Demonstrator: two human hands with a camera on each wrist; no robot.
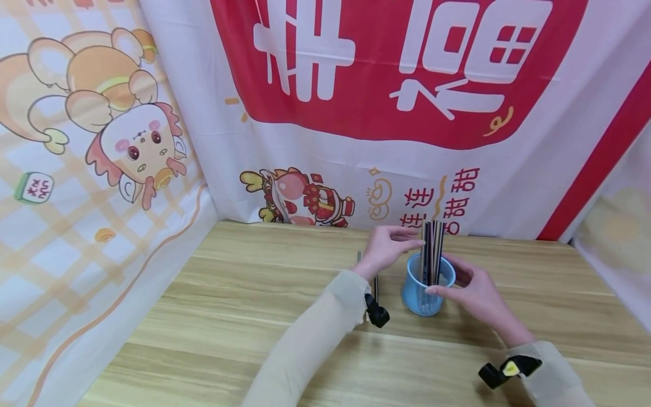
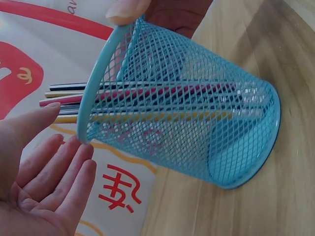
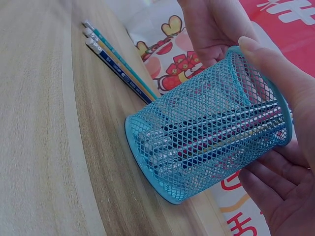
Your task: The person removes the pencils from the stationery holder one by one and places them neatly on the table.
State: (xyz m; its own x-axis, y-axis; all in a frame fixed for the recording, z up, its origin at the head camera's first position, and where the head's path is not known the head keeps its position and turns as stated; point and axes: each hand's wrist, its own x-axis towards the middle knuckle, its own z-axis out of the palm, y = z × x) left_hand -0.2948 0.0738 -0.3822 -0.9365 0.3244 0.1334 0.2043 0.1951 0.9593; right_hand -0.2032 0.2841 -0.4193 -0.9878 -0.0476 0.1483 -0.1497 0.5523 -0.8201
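A light blue mesh pencil cup [image 1: 422,305] stands on the table with several pencils [image 1: 432,249] upright inside it. My right hand [image 1: 480,294] holds the cup near its top, thumb over the near rim and fingers round the far side. Beside the cup's mouth is my left hand [image 1: 385,249], fingers extended. In the left wrist view the left thumb overlaps the upper ends of the pencils [image 2: 162,91], and the other fingers lie relaxed below the rim. The pencils' eraser ends point down at the cup's base.
Three pencils [image 3: 120,70], teal, yellow and navy, lie side by side on the wooden table [image 1: 203,316], partly behind my left forearm in the head view. A printed cloth [image 1: 315,135] hangs along the table's back edge, and another patterned cloth [image 1: 127,226] borders the left side.
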